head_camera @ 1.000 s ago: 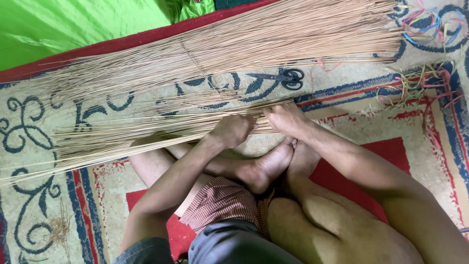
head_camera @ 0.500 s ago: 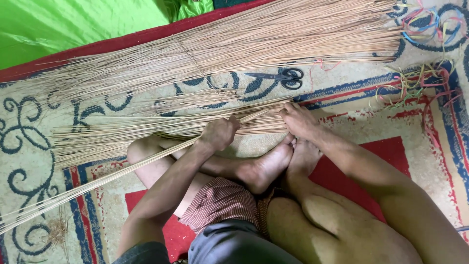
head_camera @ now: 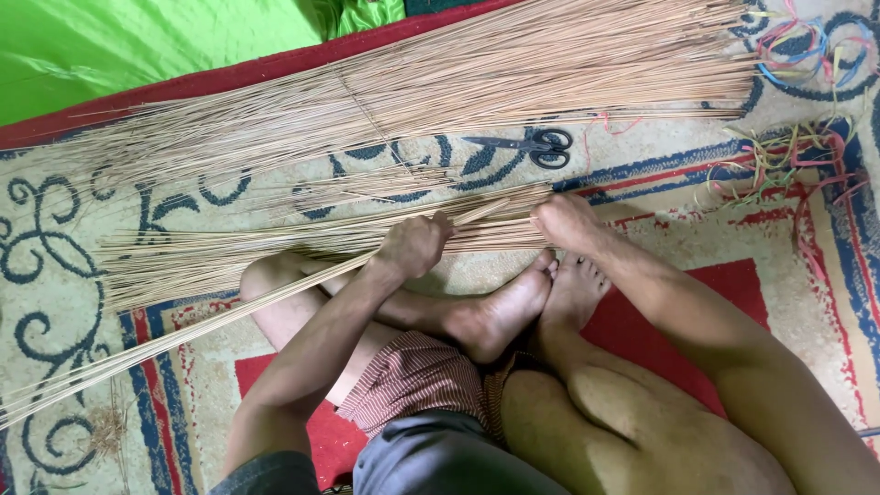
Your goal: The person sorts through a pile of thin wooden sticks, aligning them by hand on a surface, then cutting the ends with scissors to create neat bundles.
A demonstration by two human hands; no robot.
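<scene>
Patterned rug under us. Our left hand is fisted around a thin bundle of sticks; our right hand presses flat, fingers together, on the small pile. Big heap beyond looks mostly unsorted, scissors idle beside it.

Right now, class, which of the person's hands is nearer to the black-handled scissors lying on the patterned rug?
Right. The right hand rests just below the black-handled scissors; the left hand grips thin sticks farther off to their lower left.
</scene>
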